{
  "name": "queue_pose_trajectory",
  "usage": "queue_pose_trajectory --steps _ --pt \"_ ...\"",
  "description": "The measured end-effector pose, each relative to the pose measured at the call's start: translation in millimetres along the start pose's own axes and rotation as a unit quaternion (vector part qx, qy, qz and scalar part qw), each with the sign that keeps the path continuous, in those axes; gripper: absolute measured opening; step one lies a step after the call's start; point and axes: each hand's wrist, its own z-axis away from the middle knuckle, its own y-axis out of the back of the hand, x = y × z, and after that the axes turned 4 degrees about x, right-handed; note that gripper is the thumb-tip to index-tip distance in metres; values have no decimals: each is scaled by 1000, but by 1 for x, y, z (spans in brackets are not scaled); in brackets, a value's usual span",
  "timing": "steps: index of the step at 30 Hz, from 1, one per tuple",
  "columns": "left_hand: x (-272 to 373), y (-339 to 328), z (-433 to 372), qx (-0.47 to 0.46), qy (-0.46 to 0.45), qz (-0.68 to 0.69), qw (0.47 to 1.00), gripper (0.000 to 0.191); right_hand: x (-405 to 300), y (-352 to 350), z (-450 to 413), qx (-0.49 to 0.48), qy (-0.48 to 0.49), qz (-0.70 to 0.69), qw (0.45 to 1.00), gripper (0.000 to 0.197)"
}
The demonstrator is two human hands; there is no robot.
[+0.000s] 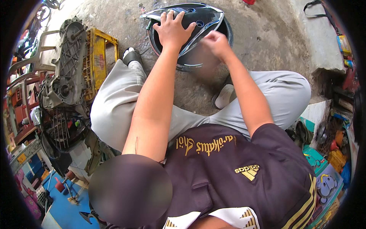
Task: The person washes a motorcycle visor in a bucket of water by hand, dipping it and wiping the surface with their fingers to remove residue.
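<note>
A glossy black plastic panel [190,30] with silver edging and round recesses, which looks like a motorcycle fairing, lies across a round black basin [188,68] on the floor. My left hand [173,31] rests palm down on the panel, its fingers spread. Just right of the panel's silver edge, over the basin, is my right hand [218,44], its fingers curled and blurred by motion. Whether it holds anything is not clear. What the basin contains is mostly hidden by the panel.
A metal engine casing [70,61] leans by a yellow plastic crate [98,61] at the left, near my sandalled foot [132,57]. A raised concrete ledge [321,43] lies at the right. The concrete floor [263,43] has wet patches near the basin.
</note>
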Motion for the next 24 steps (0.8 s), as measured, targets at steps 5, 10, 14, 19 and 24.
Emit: queue_pose_trajectory --steps 5,10,14,19,24 --pt "-2 -4 1 36 -6 40 999 66 -5 13 -5 -16 -47 -28 998 17" --pt "-3 0 1 23 -1 29 999 66 -7 -1 4 8 -1 23 1000 18" --pt "-1 0 1 24 -3 25 999 66 -3 -10 13 27 49 100 993 17" --pt "0 2 2 10 3 17 1000 66 -7 -10 16 93 46 83 991 16" --pt "-2 3 1 -9 8 9 1000 67 -2 -18 19 68 66 142 985 21"
